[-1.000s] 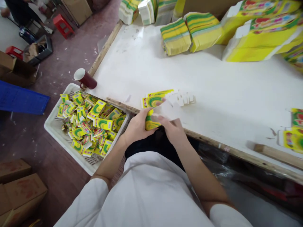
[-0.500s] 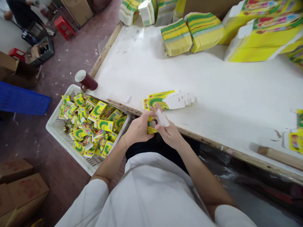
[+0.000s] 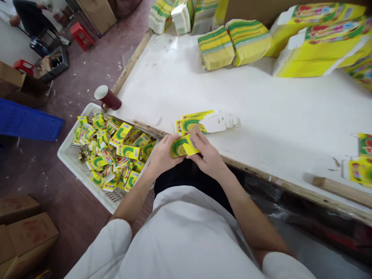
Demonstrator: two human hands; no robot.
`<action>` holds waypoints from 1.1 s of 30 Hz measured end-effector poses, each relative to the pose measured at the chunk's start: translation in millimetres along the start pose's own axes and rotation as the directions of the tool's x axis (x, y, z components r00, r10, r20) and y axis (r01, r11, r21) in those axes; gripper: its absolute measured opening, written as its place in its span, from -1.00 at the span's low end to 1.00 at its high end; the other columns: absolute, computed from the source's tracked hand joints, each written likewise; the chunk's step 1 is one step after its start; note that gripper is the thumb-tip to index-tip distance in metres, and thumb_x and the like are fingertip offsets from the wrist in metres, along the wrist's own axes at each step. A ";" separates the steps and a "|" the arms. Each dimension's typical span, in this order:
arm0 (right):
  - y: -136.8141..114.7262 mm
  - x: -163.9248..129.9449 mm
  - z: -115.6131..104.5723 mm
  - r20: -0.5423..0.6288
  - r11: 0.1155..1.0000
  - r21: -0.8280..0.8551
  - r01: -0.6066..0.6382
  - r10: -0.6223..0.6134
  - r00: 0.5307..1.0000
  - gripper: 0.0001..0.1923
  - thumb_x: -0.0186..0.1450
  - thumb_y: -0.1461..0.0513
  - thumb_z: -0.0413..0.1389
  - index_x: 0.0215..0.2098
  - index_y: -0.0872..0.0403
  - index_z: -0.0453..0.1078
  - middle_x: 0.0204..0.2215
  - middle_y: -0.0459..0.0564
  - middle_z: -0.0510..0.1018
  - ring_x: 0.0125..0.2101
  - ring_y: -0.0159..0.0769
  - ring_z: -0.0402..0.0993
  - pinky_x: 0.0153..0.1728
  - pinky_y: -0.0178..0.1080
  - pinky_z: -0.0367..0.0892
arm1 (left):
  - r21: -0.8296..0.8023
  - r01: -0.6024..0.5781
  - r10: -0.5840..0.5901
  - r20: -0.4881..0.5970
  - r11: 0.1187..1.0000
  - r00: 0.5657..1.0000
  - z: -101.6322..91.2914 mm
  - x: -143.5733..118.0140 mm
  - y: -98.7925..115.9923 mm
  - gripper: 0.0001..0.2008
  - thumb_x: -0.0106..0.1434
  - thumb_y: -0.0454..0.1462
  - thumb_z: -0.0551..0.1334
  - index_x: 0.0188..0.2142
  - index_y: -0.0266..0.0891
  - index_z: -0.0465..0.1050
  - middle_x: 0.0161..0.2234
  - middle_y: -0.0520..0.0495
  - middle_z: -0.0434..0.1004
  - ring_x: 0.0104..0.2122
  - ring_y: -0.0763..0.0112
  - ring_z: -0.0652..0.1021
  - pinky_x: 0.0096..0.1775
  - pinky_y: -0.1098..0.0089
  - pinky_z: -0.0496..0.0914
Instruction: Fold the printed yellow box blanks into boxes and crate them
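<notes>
Both hands hold one small yellow-and-green carton (image 3: 182,145) at the table's near edge. My left hand (image 3: 161,155) grips its left end and my right hand (image 3: 207,154) covers its right end. The carton is folded into a box shape with its printed face up. Just beyond it, a short stack of flat yellow carton blanks (image 3: 207,121) lies on the white table (image 3: 261,100). To the left, below the table edge, a white plastic crate (image 3: 71,157) holds several folded yellow cartons (image 3: 113,149).
A dark red mug (image 3: 108,97) lies on its side at the table's left corner. Bundles of yellow blanks (image 3: 232,44) line the far side. A wooden strip (image 3: 340,190) lies at the right. Cardboard boxes (image 3: 26,232), red stools and a blue sheet (image 3: 29,123) are on the floor; a person stands far left.
The carton went from half-open with a white flap raised to a closed box, printed face up, and both hands shifted slightly up toward the table edge.
</notes>
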State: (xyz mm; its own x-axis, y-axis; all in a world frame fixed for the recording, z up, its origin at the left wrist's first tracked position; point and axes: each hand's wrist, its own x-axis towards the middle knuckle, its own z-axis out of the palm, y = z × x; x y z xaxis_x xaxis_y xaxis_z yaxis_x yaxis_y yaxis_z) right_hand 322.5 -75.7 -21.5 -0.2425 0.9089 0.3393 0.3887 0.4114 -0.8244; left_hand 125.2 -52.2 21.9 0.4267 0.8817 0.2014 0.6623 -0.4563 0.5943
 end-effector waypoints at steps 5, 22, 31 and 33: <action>-4.3 1.0 -18.7 0.136 0.998 -0.050 0.033 -0.026 0.990 -0.52 0.46 0.20 0.05 0.33 0.03 0.34 0.46 0.15 0.03 0.39 -0.02 0.13 0.27 -0.01 0.33 | -0.043 -0.005 0.005 0.002 0.999 1.000 -10.2 5.3 -3.1 -0.48 0.08 -0.21 0.42 0.05 -0.23 0.46 -0.06 -0.12 0.58 -0.07 0.29 0.60 0.00 0.32 0.47; -6.7 20.8 10.2 -0.018 0.913 0.381 -0.146 0.165 0.986 -0.37 0.28 0.15 0.23 0.26 0.05 0.20 0.29 0.21 0.31 0.32 -0.08 0.25 0.31 0.02 0.21 | 0.013 0.024 -0.023 -0.040 1.000 0.999 -3.2 5.1 -6.3 -0.48 0.13 -0.13 0.41 0.05 -0.24 0.42 -0.06 -0.14 0.58 -0.09 0.27 0.60 -0.04 0.31 0.48; 41.9 43.3 -10.5 -0.124 0.844 -0.411 -0.346 0.324 0.938 -0.57 0.30 0.31 0.15 0.14 0.21 0.42 -0.02 0.31 0.53 0.03 0.18 0.38 0.11 0.19 0.28 | 0.286 0.628 -0.336 -0.648 0.724 0.683 -109.3 -35.5 -86.4 -0.01 -0.05 -0.07 0.53 0.27 -0.45 0.20 0.25 -0.49 0.25 0.29 -0.25 0.26 0.32 -0.18 0.07; 47.1 45.9 -10.9 -0.080 0.792 -0.499 -0.351 0.361 0.929 -0.63 0.30 0.35 0.13 0.07 0.24 0.46 -0.11 0.31 0.55 -0.05 0.17 0.40 0.04 0.14 0.31 | 0.207 0.595 -0.357 -0.633 0.777 0.687 -109.1 -38.3 -87.6 -0.12 0.04 -0.05 0.48 0.24 -0.42 0.25 0.23 -0.44 0.31 0.27 -0.15 0.32 0.31 -0.10 0.14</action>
State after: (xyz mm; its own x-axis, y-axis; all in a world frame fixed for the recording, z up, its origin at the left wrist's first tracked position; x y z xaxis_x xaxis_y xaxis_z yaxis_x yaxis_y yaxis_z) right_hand 339.4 -13.9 -39.8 -0.0138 0.9985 0.0535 0.8365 0.0408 -0.5464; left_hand -16.4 -32.9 47.1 -0.3333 0.8448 0.4186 0.8957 0.1450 0.4204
